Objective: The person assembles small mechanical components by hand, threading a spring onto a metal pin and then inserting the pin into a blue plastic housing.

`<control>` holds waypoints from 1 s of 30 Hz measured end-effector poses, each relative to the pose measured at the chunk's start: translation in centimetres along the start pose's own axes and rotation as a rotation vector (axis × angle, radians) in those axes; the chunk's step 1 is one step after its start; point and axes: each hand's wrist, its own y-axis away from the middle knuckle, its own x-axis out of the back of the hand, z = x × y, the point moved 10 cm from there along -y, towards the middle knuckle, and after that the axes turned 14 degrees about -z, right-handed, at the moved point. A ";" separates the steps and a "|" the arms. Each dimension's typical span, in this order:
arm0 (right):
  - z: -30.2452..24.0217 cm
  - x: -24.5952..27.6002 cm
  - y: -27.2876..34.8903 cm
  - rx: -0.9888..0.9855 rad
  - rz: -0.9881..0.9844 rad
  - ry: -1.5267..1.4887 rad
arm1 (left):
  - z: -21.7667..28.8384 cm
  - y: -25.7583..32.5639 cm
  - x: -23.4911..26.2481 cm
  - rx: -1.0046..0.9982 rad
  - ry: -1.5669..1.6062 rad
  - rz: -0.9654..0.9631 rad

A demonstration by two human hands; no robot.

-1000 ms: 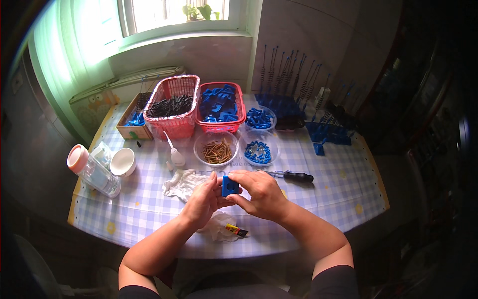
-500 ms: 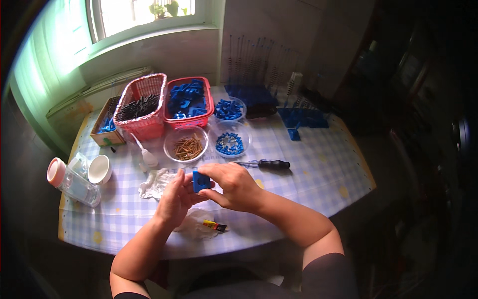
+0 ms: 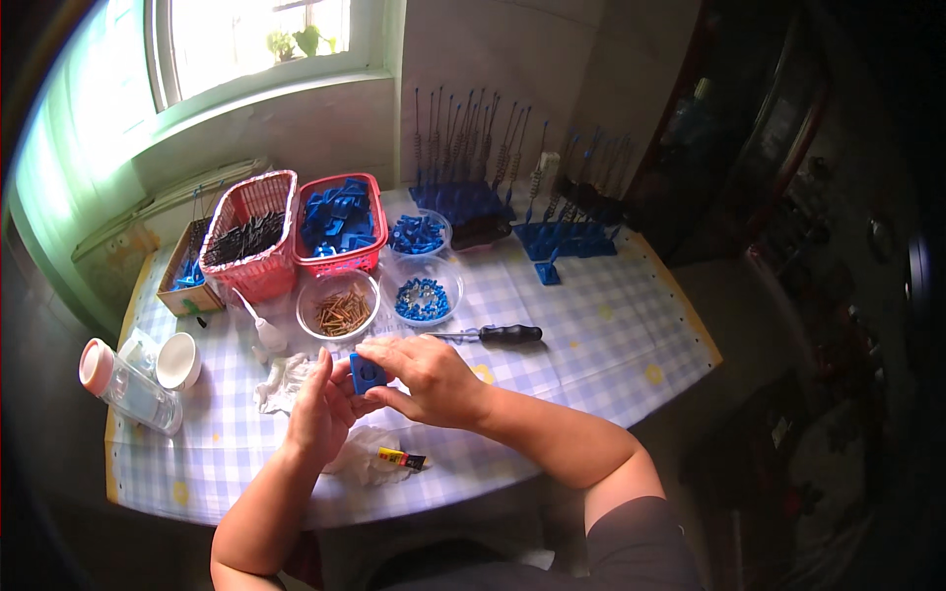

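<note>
A small blue plastic block with a round recess is held up over the near middle of the table, between my two hands. My right hand is closed on it, fingers along its top and thumb at its lower edge. On the block's other side, my left hand has its thumb raised and its fingers reaching behind the block, partly hidden. Below the hands lies a small yellow and black tube on a crumpled white tissue. A screwdriver with a black handle lies just beyond my right hand.
Clear bowls hold brass-coloured screws, small blue pieces and larger blue pieces. Behind stand a basket of black parts and a red basket of blue parts. Blue bases with upright springs line the back. A bottle stands left.
The whole view has shifted, so the table and hands appear farther left and slightly lower. Both hands keep nearly the same hold on the blue block.
</note>
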 end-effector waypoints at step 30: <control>-0.1 0.4 0.0 0.008 0.017 0.036 | 0.3 0.1 -0.4 -0.028 -0.068 -0.010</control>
